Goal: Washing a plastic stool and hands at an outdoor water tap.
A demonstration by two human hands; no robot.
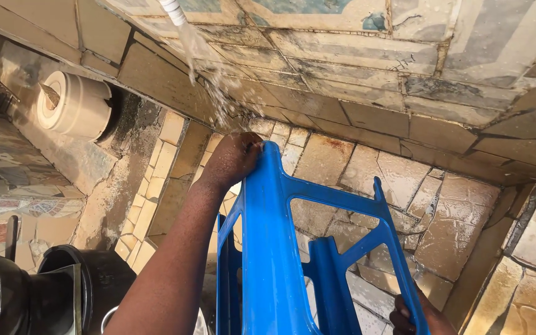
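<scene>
Gripping the top edge of a blue plastic chair (280, 248), the left hand (234, 160) is curled closed over the rim, at the spot where a stream of water (209, 80) lands. The water falls from a white hose (172, 11) at the upper edge of the view. The right hand (414, 317) (only partly in view at the bottom) is closed around a lower bar of the chair. The chair is held tilted above a tiled floor (442, 211) of tan and cream stone pieces, wet in places. To the left: a pale round pipe end (72, 105) set into the wall, and below it dark round containers (75, 291) close beside the left forearm. Grey-blue wall tiles (355, 49) run across the top.
</scene>
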